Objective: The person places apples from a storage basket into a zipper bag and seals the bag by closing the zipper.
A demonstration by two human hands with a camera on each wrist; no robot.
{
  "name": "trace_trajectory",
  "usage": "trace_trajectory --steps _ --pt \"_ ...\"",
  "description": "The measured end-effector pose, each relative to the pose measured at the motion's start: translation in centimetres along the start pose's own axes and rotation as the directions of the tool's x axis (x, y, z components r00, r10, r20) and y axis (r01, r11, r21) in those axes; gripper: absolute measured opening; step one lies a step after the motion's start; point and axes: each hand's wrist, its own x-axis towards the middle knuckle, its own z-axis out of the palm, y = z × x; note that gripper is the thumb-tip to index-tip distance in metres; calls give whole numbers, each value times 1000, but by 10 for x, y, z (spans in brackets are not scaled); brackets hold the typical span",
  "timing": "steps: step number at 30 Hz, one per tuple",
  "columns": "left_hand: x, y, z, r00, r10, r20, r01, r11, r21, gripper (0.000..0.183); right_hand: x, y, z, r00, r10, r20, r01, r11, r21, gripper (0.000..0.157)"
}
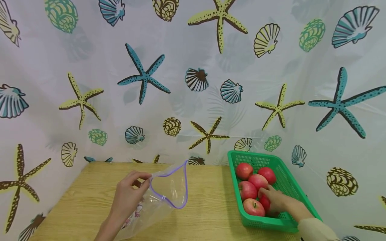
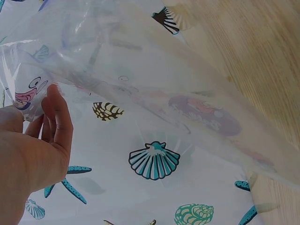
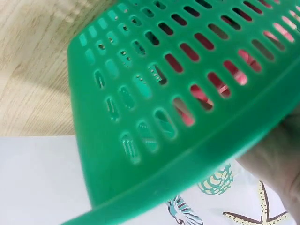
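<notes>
While pinching the bag (image 1: 157,207) at seven o'clock with left hand (image 1: 130,190) and gripping an apple (image 1: 264,203) in the basket (image 1: 256,223) at four with right hand (image 1: 276,199), could drop the apple by squeezing too softly.

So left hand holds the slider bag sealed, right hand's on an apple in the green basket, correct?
Not sealed: the head view shows the slider bag gaping open. Left hand holds it; right hand is on an apple in the green basket.
</notes>
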Motion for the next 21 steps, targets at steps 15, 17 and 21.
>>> trace_trajectory --steps 15,17,21 --pt "0 2 -2 1000 3 13 -3 1000 -24 12 2 2 4 1000 15 3 -15 1000 -6 55" --pt "0 2 -3 1000 -5 18 6 1000 -26 12 2 2 5 1000 -7 -7 7 1000 -20 55" --pt "0 3 -3 1000 -10 17 10 1000 -29 12 2 2 4 999 -38 -26 37 998 -42 55"
